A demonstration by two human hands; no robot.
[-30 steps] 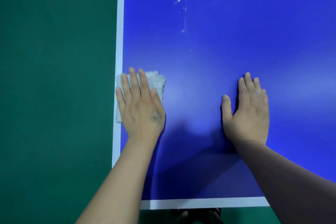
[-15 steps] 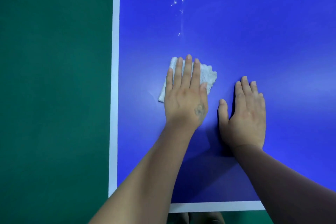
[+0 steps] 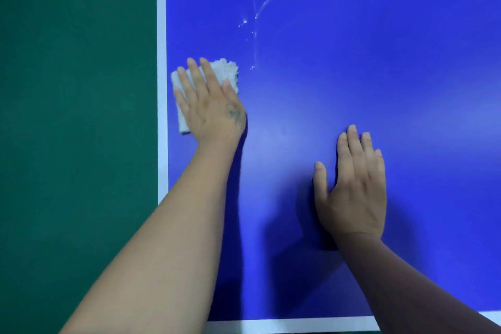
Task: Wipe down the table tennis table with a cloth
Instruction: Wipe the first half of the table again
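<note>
One white cloth point(image 3: 229, 71), folded and a bit frayed at its far edge, lies on the blue table tennis table point(image 3: 352, 76) close beside the white sideline point(image 3: 161, 76) along the left edge. The left hand point(image 3: 210, 106) lies flat on top of it, fingers straight and slightly spread, pressing it to the surface. The right hand point(image 3: 352, 187) rests palm down on bare blue, fingers straight and together, thumb held out, well apart from the cloth. Two bare forearms, two hands. One trail of small white droplets point(image 3: 254, 32) curves just beyond the cloth. Green floor point(image 3: 76, 116) lies left of the table.
</note>
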